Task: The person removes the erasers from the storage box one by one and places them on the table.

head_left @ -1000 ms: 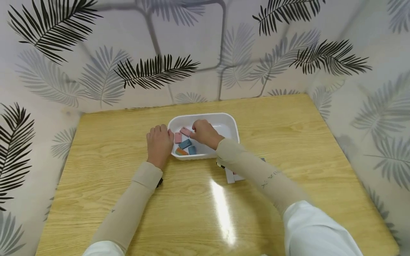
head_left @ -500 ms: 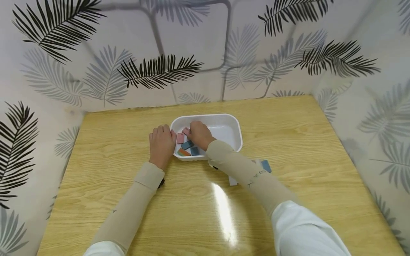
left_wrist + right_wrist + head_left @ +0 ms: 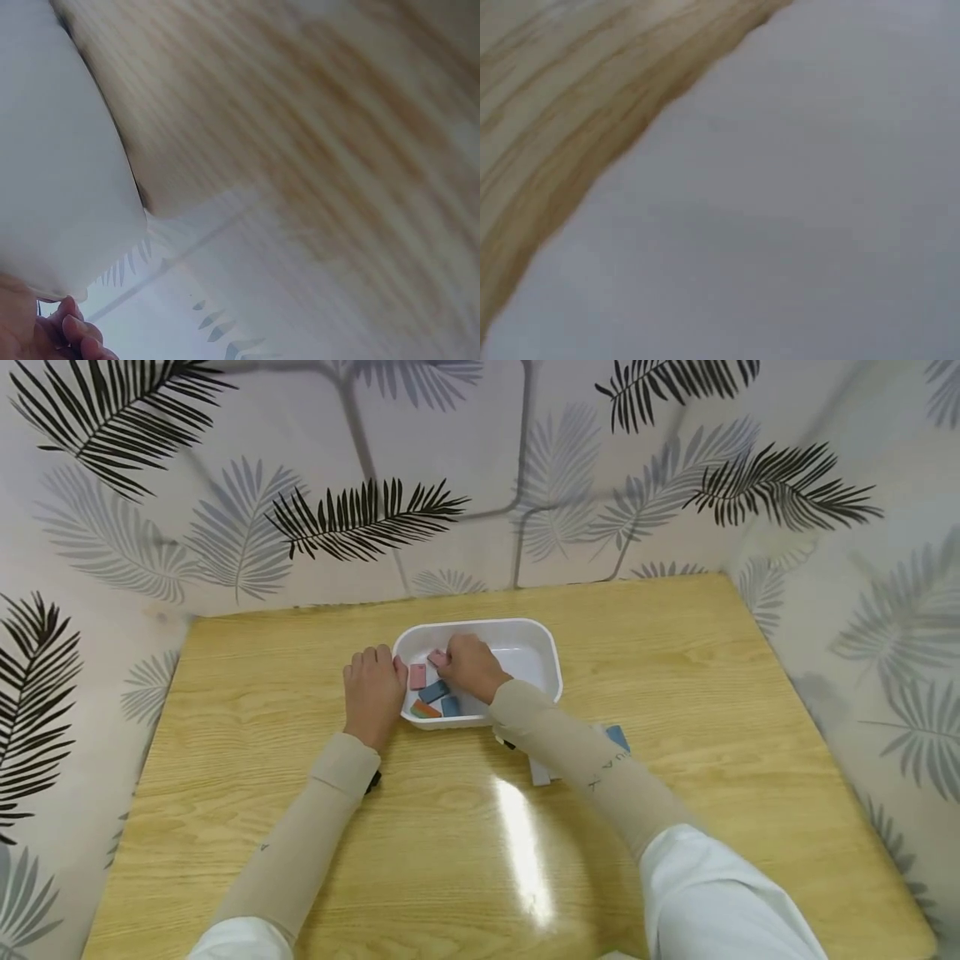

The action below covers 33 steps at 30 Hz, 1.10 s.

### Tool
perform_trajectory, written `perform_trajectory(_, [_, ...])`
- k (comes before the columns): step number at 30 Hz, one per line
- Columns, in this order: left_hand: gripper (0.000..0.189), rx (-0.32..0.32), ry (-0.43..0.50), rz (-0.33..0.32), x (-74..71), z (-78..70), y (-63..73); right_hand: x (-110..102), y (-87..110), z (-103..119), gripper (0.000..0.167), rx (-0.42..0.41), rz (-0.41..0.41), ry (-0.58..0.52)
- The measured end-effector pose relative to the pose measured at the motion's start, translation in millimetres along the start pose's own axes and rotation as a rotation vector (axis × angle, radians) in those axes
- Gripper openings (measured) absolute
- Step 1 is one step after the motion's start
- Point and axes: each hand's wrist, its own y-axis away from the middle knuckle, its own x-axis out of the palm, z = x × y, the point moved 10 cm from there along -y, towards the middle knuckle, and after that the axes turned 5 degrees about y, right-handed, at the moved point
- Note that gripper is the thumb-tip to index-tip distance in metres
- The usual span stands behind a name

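Note:
My left hand [image 3: 373, 697] grips the left end of a white plastic tray [image 3: 517, 627], thumb at the rim. In the left wrist view, curled fingers [image 3: 79, 334] show beside the tray wall [image 3: 60, 150]. Inside the tray, my right hand [image 3: 472, 668] pinches a small pink eraser [image 3: 437, 657], partly hidden by its fingers. Around it at the tray's left end lie another pink eraser [image 3: 417, 677], two blue erasers [image 3: 433, 692] and an orange-and-green eraser [image 3: 425, 709]. The right wrist view shows only the blurred tray wall [image 3: 780, 187] and wood.
Under my right forearm, partly covered, lie a light grey strip-like piece [image 3: 539, 772] and a blue piece [image 3: 618, 737] on the wooden table [image 3: 262, 693]. A leaf-patterned wall covering [image 3: 465, 552] stands behind the table and at both sides.
My right hand has moved slightly left and down to the pink eraser and now pinches it; the eraser has shifted slightly. The left hand stays at the tray's end.

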Motion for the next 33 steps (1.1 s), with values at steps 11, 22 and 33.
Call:
perform_trajectory(11, [0.031,-0.056,0.004,0.066,3.5,4.4,0.3,-70.7,50.5,-26.2,0.021,-0.074,-0.164,-0.11])
perform_trajectory(22, [0.031,-0.045,0.017,0.047,5.1,2.4,-0.1,-108.0,112.9,-75.2,0.024,-0.008,-0.275,-0.19])
perform_trajectory(33, [0.03,-0.07,0.04,0.088,7.4,3.7,-0.2,-115.7,164.2,-133.4,0.028,0.107,-0.322,-0.212])
